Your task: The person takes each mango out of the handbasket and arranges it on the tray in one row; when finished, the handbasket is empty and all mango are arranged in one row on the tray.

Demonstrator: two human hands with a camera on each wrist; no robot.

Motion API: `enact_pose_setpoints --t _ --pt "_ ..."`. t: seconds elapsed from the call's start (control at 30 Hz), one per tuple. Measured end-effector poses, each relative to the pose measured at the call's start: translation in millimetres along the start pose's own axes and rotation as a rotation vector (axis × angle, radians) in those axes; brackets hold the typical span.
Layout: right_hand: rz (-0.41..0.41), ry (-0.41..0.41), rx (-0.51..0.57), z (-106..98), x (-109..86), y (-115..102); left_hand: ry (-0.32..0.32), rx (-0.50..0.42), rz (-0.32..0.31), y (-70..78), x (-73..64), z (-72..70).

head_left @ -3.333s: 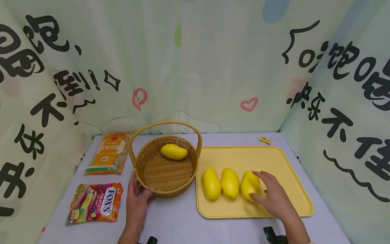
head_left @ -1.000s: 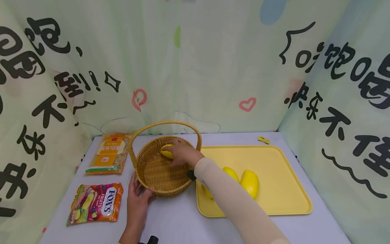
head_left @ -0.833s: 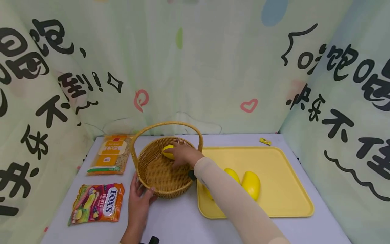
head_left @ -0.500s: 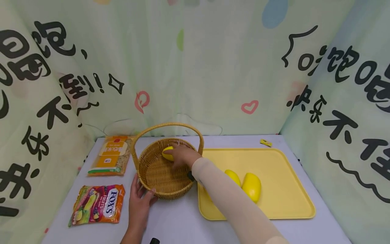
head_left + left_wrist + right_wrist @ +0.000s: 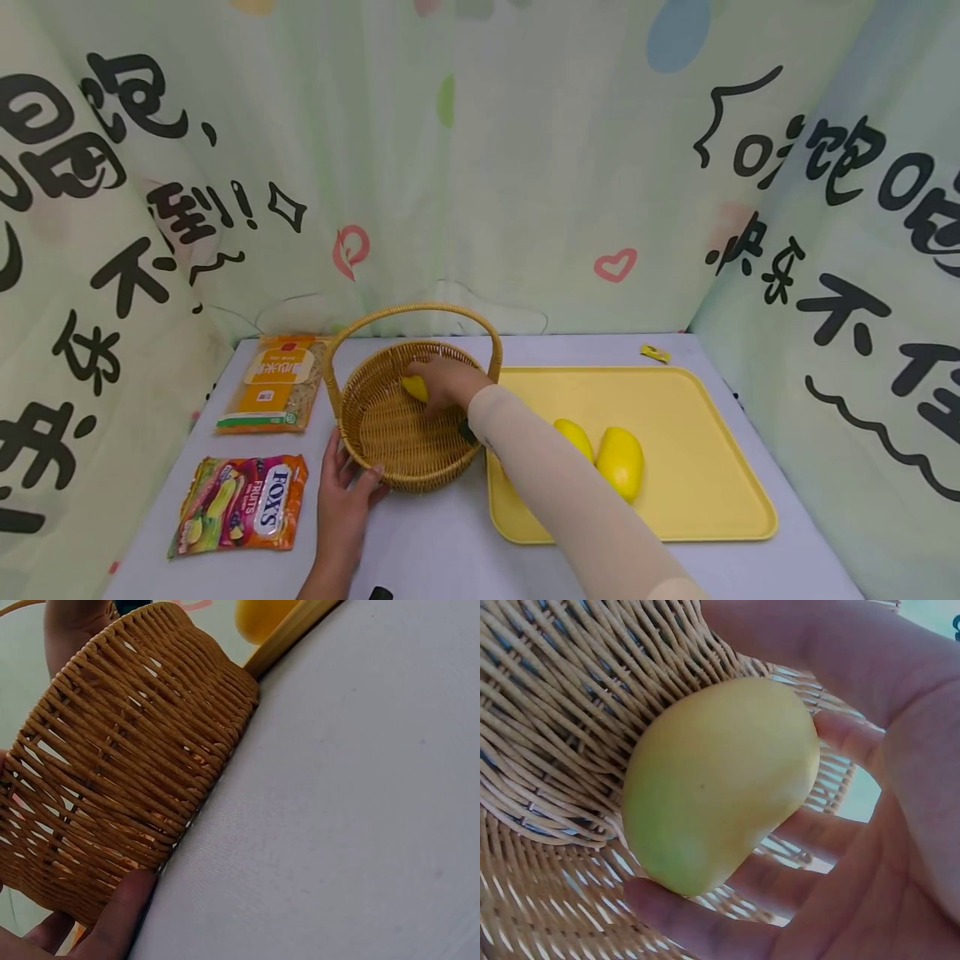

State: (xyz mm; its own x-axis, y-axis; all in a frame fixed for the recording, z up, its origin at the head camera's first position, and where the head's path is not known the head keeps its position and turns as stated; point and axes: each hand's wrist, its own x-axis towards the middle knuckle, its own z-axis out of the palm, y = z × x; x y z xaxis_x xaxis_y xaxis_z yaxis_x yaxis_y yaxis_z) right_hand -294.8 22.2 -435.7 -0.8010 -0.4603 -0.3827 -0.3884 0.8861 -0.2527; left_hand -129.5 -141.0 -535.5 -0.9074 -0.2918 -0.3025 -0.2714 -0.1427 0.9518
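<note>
The round wicker basket (image 5: 408,446) with an arched handle stands in the middle of the table. My left hand (image 5: 343,500) holds its front left side, and in the left wrist view the thumb (image 5: 124,915) lies low on the woven wall. Inside the basket, my right hand (image 5: 446,385) curls its fingers round a yellow mango (image 5: 720,780), which shows a greenish end in the right wrist view. Most of that mango (image 5: 415,387) is covered by the hand in the head view. Two more mangoes, one partly hidden (image 5: 574,437) and one plainer (image 5: 620,463), lie on the yellow tray (image 5: 697,467).
My right sleeve (image 5: 570,500) crosses the tray's left part and hides what is under it. At the left lie an orange-labelled grain bag (image 5: 270,383) and a Fox's candy bag (image 5: 240,506). A small yellow packet (image 5: 655,353) sits behind the tray.
From beside the rightmost mango on the tray, my right hand has moved left into the basket, onto the mango there. Lately it has covered more of it. The left hand stays on the basket.
</note>
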Motion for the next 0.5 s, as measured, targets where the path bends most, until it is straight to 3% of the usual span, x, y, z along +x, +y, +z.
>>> enact_pose_setpoints --t 0.5 --pt "0.032 -0.043 0.047 0.5 -0.8 0.7 0.002 -0.004 -0.007 -0.3 0.6 0.2"
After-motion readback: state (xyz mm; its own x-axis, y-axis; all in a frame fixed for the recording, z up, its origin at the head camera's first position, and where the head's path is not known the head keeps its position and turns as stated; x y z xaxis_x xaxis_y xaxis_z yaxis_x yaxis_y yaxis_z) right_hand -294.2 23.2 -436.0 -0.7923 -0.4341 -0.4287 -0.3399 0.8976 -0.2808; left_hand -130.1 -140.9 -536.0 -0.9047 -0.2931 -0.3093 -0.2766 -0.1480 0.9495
